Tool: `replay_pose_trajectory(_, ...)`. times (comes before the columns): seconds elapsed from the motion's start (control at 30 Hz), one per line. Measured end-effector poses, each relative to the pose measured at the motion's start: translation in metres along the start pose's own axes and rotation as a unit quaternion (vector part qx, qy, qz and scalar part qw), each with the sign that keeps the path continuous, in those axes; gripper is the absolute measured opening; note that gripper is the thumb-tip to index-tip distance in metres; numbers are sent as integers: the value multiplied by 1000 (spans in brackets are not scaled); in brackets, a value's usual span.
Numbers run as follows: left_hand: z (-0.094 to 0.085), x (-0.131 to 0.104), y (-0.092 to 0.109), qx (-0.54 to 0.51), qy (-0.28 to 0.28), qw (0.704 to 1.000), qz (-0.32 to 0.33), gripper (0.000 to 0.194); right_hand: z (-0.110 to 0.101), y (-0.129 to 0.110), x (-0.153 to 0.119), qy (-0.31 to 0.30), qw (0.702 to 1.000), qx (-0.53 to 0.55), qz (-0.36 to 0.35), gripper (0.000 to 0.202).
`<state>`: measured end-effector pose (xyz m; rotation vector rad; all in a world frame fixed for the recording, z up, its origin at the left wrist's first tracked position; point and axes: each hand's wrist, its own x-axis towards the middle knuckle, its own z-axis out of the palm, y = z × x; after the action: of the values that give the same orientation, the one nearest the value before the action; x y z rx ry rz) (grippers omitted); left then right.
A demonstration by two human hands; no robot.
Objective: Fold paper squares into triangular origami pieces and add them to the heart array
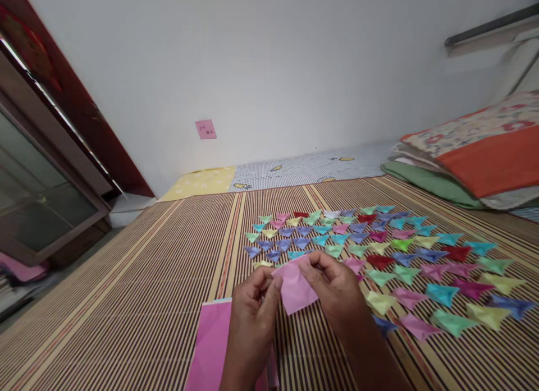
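A pink sheet of paper [296,289] with faint crease lines is held up between my two hands, above the striped mat. My left hand [255,315] pinches its left corner between thumb and fingers. At the upper right edge, my right hand [337,284] grips the same sheet with thumb and fingers closed. Under and beside my left forearm lies a stack of pink paper [208,340], partly hidden by the arm. Several rows of small folded paper boats [380,277] in many colours spread over the mat beyond and right of my hands.
The striped mat [168,279] covers the surface up to a patterned cloth [295,169] along the white wall. Folded bedding [484,150] is piled at the right. A pink note [205,129] sticks to the wall. A glass-fronted cabinet [37,178] stands at the left.
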<state>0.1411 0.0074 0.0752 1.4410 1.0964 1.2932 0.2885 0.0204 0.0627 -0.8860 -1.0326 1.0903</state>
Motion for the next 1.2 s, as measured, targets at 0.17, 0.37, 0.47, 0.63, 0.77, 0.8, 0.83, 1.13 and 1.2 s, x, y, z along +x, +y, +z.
replay_pose_trajectory(0.17, -1, 1, 1, 101, 66, 991, 56, 13, 0, -2, -1, -12, 998, -64, -18, 24)
replay_pose_trajectory(0.37, -1, -1, 9, 164, 59, 979, 107, 15, 0, -4, -3, 15, 983, -168, -73, 27)
replay_pose_trajectory(0.47, 0, -1, 10, 156, 34, 982, 98, 10, 1, -5, -3, 11, 974, -210, -83, 29)
replay_pose_trajectory(0.63, -2, -1, 9, 85, -100, 991, 19, 16, -1, -6, 0, -53, 980, -184, -62, 31)
replay_pose_trajectory(0.77, -5, 1, 2, -16, -46, 998, -45, 22, -8, -7, 3, -56, 992, -110, -6, 31)
replay_pose_trajectory(0.8, -5, 2, 0, -29, -26, 998, -46, 23, -10, -7, 4, -57, 993, -100, 5, 31)
replay_pose_trajectory(0.83, -6, 3, 0, -38, -12, 998, -45, 24, -11, -6, 4, -59, 994, -95, 12, 29)
replay_pose_trajectory(1.13, -24, 3, -8, -131, -29, 988, -80, 29, -13, -5, 3, -53, 990, -130, -14, 28)
replay_pose_trajectory(1.2, -26, 3, -9, -162, -23, 982, -93, 31, -15, -7, 3, -45, 991, -123, -13, 26)
